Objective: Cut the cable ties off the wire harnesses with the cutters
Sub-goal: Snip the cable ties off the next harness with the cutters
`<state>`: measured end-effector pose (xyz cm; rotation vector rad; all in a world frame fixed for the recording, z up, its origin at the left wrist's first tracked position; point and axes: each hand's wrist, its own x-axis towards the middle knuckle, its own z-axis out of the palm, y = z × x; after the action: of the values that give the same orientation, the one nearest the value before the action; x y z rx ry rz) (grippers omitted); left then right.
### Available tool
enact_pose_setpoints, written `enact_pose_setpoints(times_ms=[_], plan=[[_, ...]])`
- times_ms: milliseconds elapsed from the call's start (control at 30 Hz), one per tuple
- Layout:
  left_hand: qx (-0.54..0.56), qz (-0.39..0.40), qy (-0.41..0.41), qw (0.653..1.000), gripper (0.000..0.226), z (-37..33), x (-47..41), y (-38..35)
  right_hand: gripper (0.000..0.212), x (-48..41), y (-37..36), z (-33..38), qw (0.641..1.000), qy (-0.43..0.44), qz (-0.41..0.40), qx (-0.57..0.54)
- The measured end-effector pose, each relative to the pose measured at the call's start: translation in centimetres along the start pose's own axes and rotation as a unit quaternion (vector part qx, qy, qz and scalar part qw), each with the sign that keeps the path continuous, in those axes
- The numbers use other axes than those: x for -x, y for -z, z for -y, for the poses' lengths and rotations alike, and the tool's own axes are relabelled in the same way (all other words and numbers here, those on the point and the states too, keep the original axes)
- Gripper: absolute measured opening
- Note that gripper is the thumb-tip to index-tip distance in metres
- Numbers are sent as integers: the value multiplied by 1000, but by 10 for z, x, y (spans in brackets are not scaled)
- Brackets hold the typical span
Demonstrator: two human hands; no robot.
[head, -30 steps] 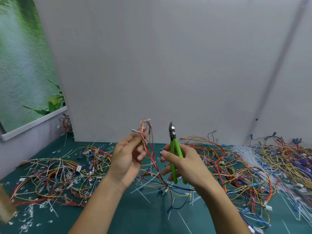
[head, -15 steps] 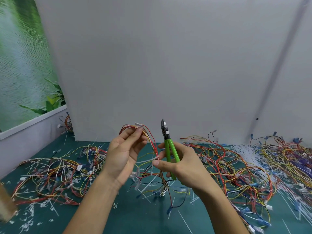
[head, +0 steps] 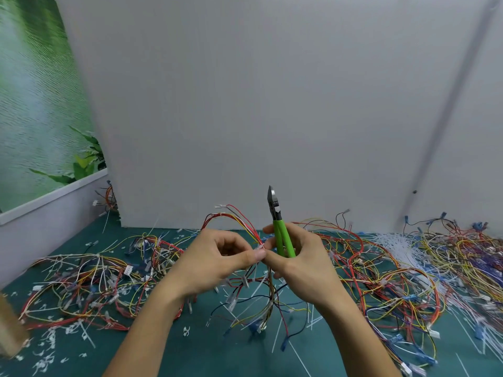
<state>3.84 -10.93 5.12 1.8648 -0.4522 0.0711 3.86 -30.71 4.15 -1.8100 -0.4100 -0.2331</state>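
My left hand [head: 217,257] pinches a wire harness [head: 239,221] of red, yellow and white wires at a small white cable tie [head: 260,247] on it. The harness arches up over my left hand and hangs down between both hands to the table. My right hand [head: 302,257] grips the green-handled cutters [head: 280,235] upright, jaws pointing up and closed, away from the tie. The right thumb and forefinger meet the left fingertips at the tie.
Tangled wire harnesses [head: 89,284] cover the green mat [head: 206,355] on the left and others [head: 394,276] on the right. A heap of white cable ties [head: 394,243] lies at the back right. Cut tie scraps [head: 46,355] litter the front left. A grey panel [head: 258,104] stands close behind.
Both hands have come together at the middle. My left hand has shifted its hold down the harness to the tie. The cutters have stayed upright in my right hand.
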Motion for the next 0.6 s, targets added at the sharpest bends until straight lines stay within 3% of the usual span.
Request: enact_pose_setpoints(times_ms=[233, 600], plan=[[-112, -4, -66, 992, 12, 8, -2, -5, 18, -1, 6, -2, 999, -1, 34, 28], [-168, -22, -111, 979, 11, 6, 0, -16, 16, 0, 11, -3, 996, 8, 29, 81]])
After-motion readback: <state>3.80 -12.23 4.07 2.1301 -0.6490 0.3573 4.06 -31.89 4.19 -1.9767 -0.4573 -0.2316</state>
